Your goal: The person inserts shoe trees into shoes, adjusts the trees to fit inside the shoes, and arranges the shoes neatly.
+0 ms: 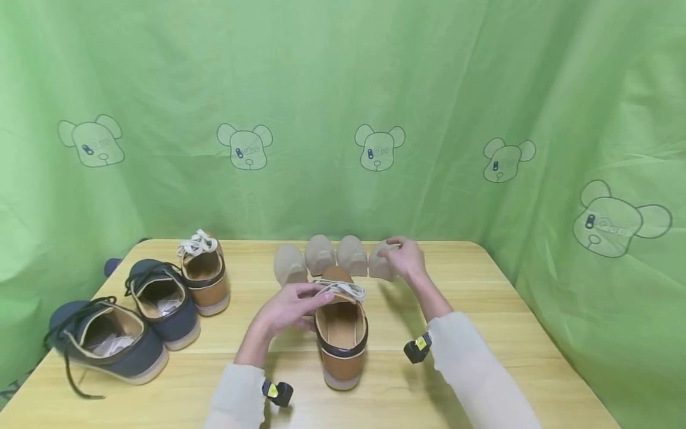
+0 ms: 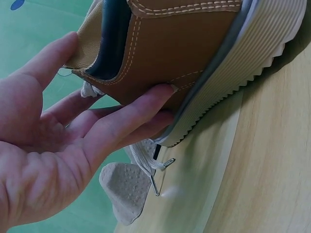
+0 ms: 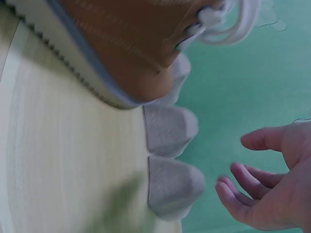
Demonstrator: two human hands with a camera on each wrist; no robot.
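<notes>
A brown lace-up shoe (image 1: 343, 360) with white laces, a dark collar and a pale ribbed sole stands at mid-table, heel toward me. My left hand (image 1: 292, 307) grips it from the left, thumb at the tongue and fingers along the outer side, as the left wrist view shows. Beyond its toe, several grey moulded shoe inserts (image 1: 351, 253) stand in a row. My right hand (image 1: 406, 257) is at the rightmost insert (image 1: 379, 268), overlapping it in the head view. From the right wrist, this hand (image 3: 272, 179) shows loosely bent fingers, with a gap between them and that insert (image 3: 175, 187).
Along the table's left side stand two navy shoes (image 1: 115, 345) with black laces and, behind them, another brown shoe (image 1: 206, 286) with white laces. One black lace (image 1: 77, 387) trails on the wood. A green curtain (image 1: 332, 196) hangs behind the table (image 1: 471, 369).
</notes>
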